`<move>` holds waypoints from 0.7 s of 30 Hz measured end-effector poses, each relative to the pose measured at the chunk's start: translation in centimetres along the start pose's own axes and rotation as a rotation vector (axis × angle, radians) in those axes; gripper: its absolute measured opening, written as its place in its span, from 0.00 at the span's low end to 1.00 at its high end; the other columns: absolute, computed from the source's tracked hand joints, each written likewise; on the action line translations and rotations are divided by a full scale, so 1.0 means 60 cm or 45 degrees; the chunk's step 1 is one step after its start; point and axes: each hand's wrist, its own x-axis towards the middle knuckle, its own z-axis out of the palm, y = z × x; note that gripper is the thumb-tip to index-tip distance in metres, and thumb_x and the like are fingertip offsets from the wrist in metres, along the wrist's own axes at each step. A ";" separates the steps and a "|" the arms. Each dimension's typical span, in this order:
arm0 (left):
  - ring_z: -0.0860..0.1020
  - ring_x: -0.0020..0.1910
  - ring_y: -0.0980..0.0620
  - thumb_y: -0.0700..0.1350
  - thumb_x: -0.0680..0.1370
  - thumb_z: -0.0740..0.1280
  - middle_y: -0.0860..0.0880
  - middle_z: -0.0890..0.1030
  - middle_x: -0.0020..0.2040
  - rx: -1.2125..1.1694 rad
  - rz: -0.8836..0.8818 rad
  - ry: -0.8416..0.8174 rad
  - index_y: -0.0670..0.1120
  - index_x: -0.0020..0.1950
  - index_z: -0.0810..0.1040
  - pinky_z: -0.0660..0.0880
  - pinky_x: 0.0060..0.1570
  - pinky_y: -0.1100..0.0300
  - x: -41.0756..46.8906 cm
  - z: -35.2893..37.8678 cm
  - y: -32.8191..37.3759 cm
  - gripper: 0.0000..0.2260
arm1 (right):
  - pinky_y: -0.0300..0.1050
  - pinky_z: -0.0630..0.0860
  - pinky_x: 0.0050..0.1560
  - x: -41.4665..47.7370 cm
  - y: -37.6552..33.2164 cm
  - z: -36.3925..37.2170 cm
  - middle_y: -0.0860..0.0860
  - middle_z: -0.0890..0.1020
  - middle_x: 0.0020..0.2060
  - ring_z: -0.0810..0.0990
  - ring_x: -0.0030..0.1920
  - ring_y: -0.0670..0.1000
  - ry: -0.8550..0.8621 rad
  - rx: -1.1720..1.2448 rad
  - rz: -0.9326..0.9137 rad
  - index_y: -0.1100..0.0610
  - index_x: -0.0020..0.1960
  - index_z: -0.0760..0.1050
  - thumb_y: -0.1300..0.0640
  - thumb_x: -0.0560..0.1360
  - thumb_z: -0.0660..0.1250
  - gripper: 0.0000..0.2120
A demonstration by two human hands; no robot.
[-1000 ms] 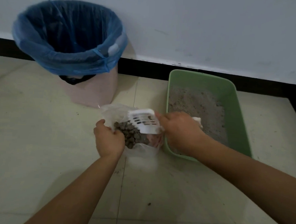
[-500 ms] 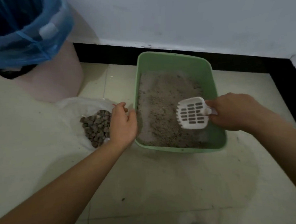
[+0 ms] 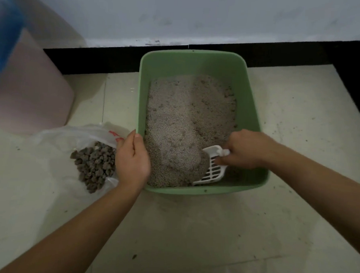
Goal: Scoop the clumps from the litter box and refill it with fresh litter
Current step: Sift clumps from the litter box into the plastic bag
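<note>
Starting with what is cut off: pink bin (image 3: 31, 91) sliced by the left edge, only one side and a strip of blue liner (image 3: 3, 33) in view, mouth and inside unseen. Both forearms running out past the bottom of the picture. Green box (image 3: 253, 111) whole, though its near right corner dim and hard to read. Litter (image 3: 175, 125) heaped pale grey along the left and middle of the box, burying the lower lip of the scoop (image 3: 212, 171). Clear bag (image 3: 70, 134) on the floor (image 3: 191, 231) just left of the box, red print on it too creased to read, dark clumps (image 3: 94, 165) inside, some hidden behind the left wrist. Left hand (image 3: 133, 161) at the box's left rim, fingers curled on the bag's edge, fingertips themselves out of sight. Right hand (image 3: 247, 150) inside the box at the near right, fist closed round the scoop's handle, handle almost wholly swallowed, one fingertip on the slotted face. Scoop white, tilted on edge. Underneath, pale tiles, speckled and scuffed, thin grout lines between. Black skirting (image 3: 95, 59) along the foot of a white wall (image 3: 202, 12), just behind the box's far end, turning a corner at the far right.
</note>
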 end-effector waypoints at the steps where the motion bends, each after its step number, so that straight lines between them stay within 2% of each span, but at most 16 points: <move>1: 0.73 0.63 0.42 0.51 0.84 0.54 0.40 0.76 0.62 -0.034 -0.030 0.004 0.40 0.64 0.77 0.65 0.64 0.58 0.000 0.001 -0.001 0.20 | 0.42 0.73 0.32 0.001 -0.010 0.017 0.47 0.77 0.30 0.77 0.32 0.47 0.020 0.109 -0.008 0.53 0.37 0.76 0.35 0.73 0.66 0.22; 2: 0.72 0.65 0.41 0.55 0.81 0.53 0.39 0.77 0.63 -0.085 -0.065 0.006 0.39 0.63 0.77 0.66 0.69 0.51 -0.001 0.001 0.001 0.24 | 0.41 0.68 0.31 0.001 -0.024 0.035 0.48 0.75 0.29 0.76 0.32 0.48 0.043 0.202 -0.011 0.54 0.37 0.76 0.35 0.74 0.65 0.22; 4: 0.74 0.65 0.43 0.60 0.76 0.51 0.41 0.79 0.63 -0.218 -0.151 0.013 0.40 0.64 0.78 0.69 0.68 0.43 -0.004 0.000 0.005 0.31 | 0.43 0.66 0.33 -0.001 -0.055 0.067 0.49 0.72 0.28 0.76 0.34 0.53 0.091 0.316 -0.022 0.55 0.34 0.72 0.38 0.76 0.63 0.22; 6: 0.78 0.61 0.47 0.63 0.74 0.52 0.45 0.82 0.59 -0.311 -0.193 0.012 0.44 0.62 0.80 0.72 0.65 0.43 -0.003 -0.001 0.006 0.31 | 0.45 0.67 0.38 0.001 -0.079 0.083 0.51 0.70 0.30 0.76 0.39 0.57 0.116 0.366 -0.058 0.54 0.32 0.65 0.42 0.78 0.61 0.22; 8: 0.79 0.58 0.48 0.62 0.75 0.52 0.47 0.83 0.56 -0.320 -0.193 -0.001 0.45 0.60 0.81 0.73 0.63 0.44 -0.004 -0.001 0.008 0.29 | 0.45 0.67 0.39 0.003 -0.091 0.081 0.51 0.71 0.31 0.75 0.39 0.58 0.071 0.425 -0.099 0.55 0.32 0.64 0.46 0.79 0.59 0.21; 11: 0.77 0.59 0.48 0.53 0.83 0.52 0.46 0.81 0.59 -0.235 -0.165 0.006 0.42 0.63 0.80 0.72 0.62 0.51 -0.005 -0.002 0.009 0.23 | 0.45 0.65 0.38 0.011 -0.104 0.079 0.51 0.70 0.30 0.72 0.36 0.56 0.021 0.528 -0.075 0.56 0.32 0.65 0.49 0.80 0.61 0.20; 13: 0.76 0.61 0.48 0.50 0.84 0.52 0.45 0.80 0.61 -0.221 -0.159 0.002 0.41 0.64 0.79 0.71 0.63 0.52 -0.007 -0.003 0.009 0.21 | 0.44 0.65 0.37 0.020 -0.115 0.083 0.51 0.70 0.30 0.72 0.35 0.55 0.052 0.605 -0.003 0.55 0.32 0.66 0.48 0.79 0.63 0.20; 17: 0.75 0.63 0.44 0.56 0.81 0.50 0.42 0.80 0.62 -0.187 -0.148 -0.014 0.38 0.64 0.77 0.71 0.65 0.45 -0.004 -0.003 0.000 0.26 | 0.46 0.68 0.37 0.047 -0.134 0.086 0.51 0.72 0.32 0.75 0.39 0.57 0.192 0.756 0.112 0.55 0.35 0.66 0.48 0.81 0.61 0.19; 21: 0.76 0.63 0.45 0.62 0.74 0.48 0.44 0.80 0.62 -0.221 -0.138 -0.011 0.41 0.64 0.78 0.71 0.64 0.41 -0.003 -0.004 0.000 0.34 | 0.45 0.67 0.38 0.097 -0.142 0.090 0.54 0.76 0.39 0.77 0.42 0.57 0.374 0.922 0.178 0.57 0.44 0.70 0.46 0.81 0.60 0.15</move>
